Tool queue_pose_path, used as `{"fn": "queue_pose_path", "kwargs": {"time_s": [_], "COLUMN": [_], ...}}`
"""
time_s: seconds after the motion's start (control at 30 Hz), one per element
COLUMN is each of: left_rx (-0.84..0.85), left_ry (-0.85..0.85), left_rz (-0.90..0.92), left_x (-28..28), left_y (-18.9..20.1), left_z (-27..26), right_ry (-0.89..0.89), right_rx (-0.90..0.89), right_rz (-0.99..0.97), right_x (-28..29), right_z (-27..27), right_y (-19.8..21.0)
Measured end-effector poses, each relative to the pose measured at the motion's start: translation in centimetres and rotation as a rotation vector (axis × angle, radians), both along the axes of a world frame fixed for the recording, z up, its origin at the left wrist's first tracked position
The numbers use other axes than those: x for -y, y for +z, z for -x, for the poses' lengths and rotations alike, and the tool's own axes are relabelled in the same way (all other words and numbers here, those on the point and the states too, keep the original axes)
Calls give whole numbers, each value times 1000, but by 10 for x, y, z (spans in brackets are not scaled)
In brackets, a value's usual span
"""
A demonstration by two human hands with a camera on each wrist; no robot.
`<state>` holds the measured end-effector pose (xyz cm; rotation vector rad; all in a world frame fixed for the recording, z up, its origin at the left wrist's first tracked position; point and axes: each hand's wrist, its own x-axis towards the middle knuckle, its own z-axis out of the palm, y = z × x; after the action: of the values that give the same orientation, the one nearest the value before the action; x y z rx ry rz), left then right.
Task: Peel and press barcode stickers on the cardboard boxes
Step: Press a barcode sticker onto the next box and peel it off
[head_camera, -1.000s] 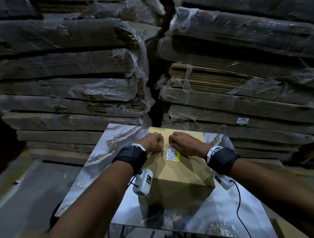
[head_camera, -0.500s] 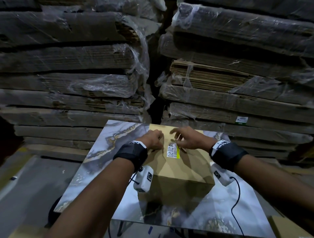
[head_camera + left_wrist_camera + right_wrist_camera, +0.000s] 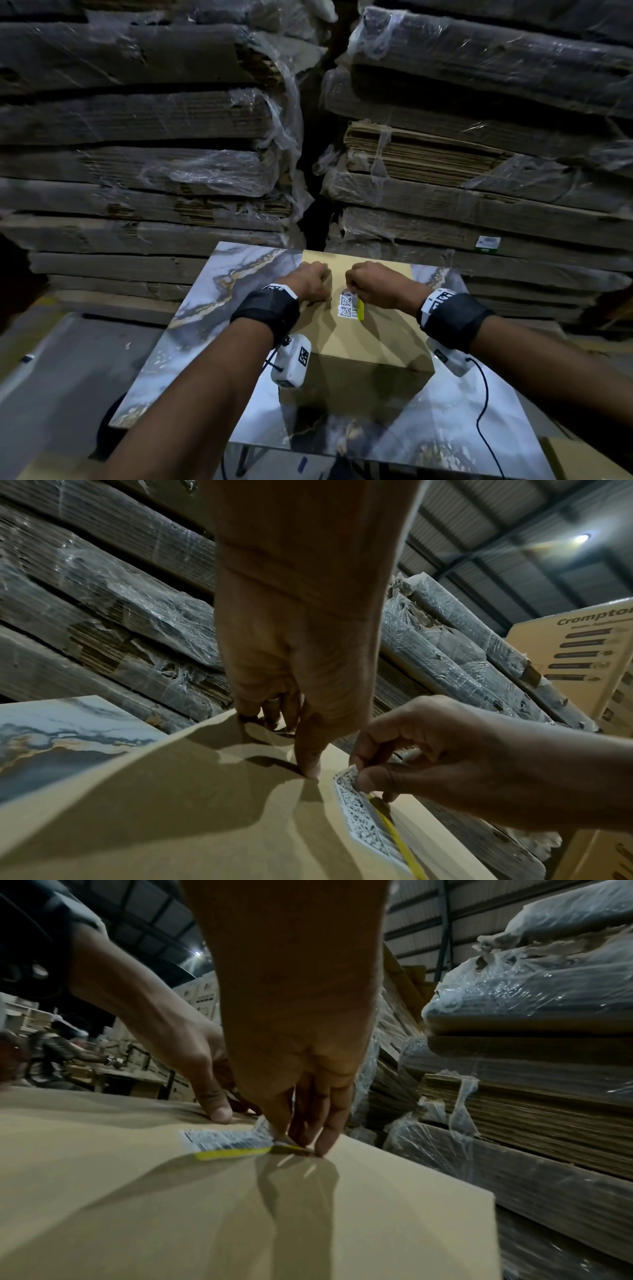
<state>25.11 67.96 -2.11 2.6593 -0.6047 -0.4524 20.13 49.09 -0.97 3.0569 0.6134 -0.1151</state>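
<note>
Your right hand is pinching the far end of the white barcode sticker with the yellow strip along one edge: thumb and forefinger are closing on the lifted corner, which is curling up off the surface, while the remaining fingers are curling down and touching the box beside it. The rest of the sticker is lying flat on the top face of the plain tan cardboard box, near the middle of its far half.

Your left hand is holding nothing. Its fingers are curling loosely, and the thumb tip is pressing straight down on the box top just beside the sticker's left edge, not touching the sticker. The other fingertips are resting on the box near its far edge.

Both forearms are reaching forward and converging over the box, wrists raised slightly above the knuckles. Each wrist is wearing a black strap carrying a white camera unit.

The box is standing on a glossy marble-patterned tabletop. Behind the table, stacks of flattened cardboard wrapped in clear plastic film are filling the background.
</note>
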Motion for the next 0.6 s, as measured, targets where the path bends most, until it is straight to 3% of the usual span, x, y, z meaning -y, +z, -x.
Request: {"fn": "queue_pose_path", "kwargs": {"time_s": [0.17, 0.27, 0.47, 0.6], "left_rx": [22, 29, 61, 56], "left_ry": [15, 12, -14, -13], "left_rz": [14, 4, -2, 7], "left_x": [1, 1, -1, 1], "left_y": [-1, -2, -2, -1], "left_z": [-1, -2, 0, 1], "right_ry": [-14, -16, 1, -22], "right_rx": [20, 7, -105, -55], "right_rz": [246, 299, 56, -186], "right_x": [-19, -25, -6, 12], "right_z": [-1, 3, 1, 11], "right_y": [10, 16, 24, 14]}}
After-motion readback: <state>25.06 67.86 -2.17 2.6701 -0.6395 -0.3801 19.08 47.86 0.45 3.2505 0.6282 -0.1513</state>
